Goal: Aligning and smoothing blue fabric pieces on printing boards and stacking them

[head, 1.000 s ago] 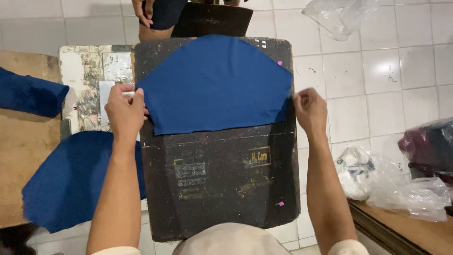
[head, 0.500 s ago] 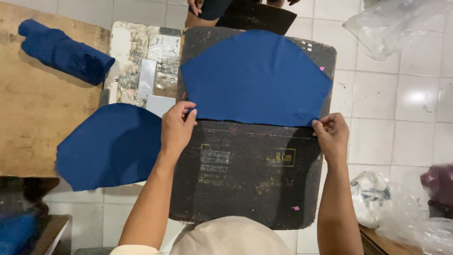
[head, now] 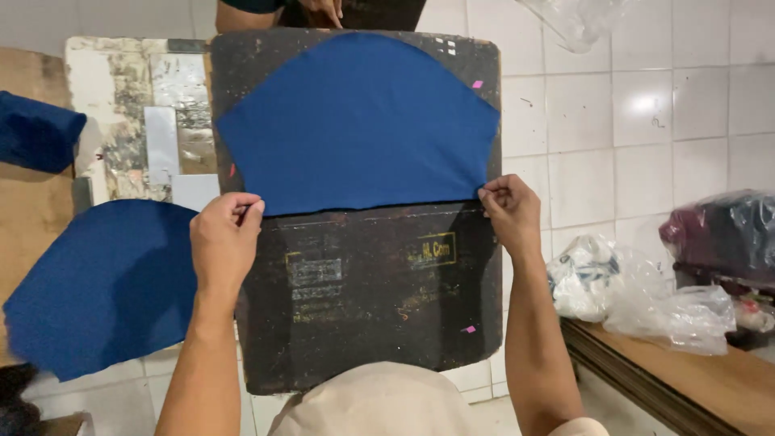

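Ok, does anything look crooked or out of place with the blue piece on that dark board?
Nothing stands out. The blue curved fabric piece lies flat on the worn black board, its straight edge level, with the left hand and right hand each pinching a lower corner. The board's surface is scuffed.

Both arms are bare from wrist to above the elbow. The left hand (head: 226, 242) and right hand (head: 510, 211) wear no gloves, rings or watch. Pale beige cloth (head: 379, 404), rounded and smooth, covers the body at the bottom edge, with short sleeve ends of the same beige.
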